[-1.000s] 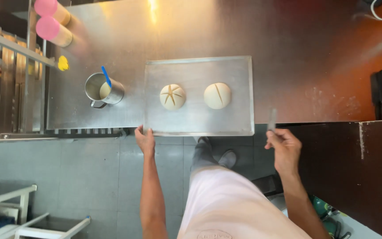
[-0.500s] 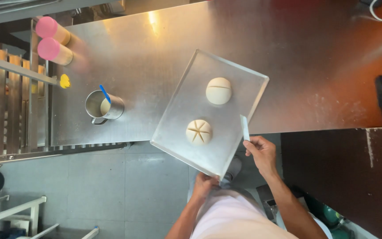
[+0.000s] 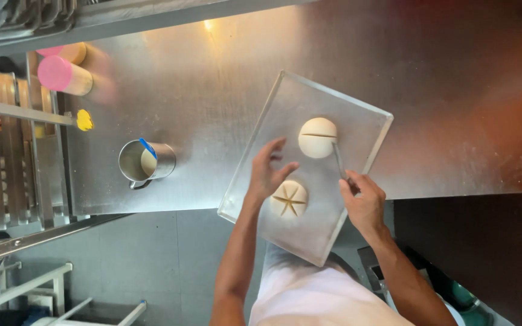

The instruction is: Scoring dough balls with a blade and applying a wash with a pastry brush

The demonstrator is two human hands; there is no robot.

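Note:
A metal baking tray [image 3: 357, 105] lies turned at an angle on the steel counter, its near corner hanging over the edge. Two round dough balls sit on it. The far dough ball [image 3: 316, 137] has one straight cut. The near dough ball [image 3: 290, 198] has a star-shaped cut. My left hand [image 3: 268, 171] hovers over the tray with fingers spread, just above the near ball. My right hand [image 3: 364, 202] grips a thin blade [image 3: 338, 159] whose tip rests beside the far ball.
A steel cup [image 3: 146, 163] with a blue-handled tool stands left of the tray. Two pink-capped containers [image 3: 61, 74] and a small yellow object [image 3: 84, 120] lie further left. A rack [image 3: 13, 145] borders the steel counter [image 3: 212, 78] on the left.
The tray was turned from square to angled and pulled partly off the edge. My left hand let go of the tray's rim and came over the near ball; the blade moved to the far ball.

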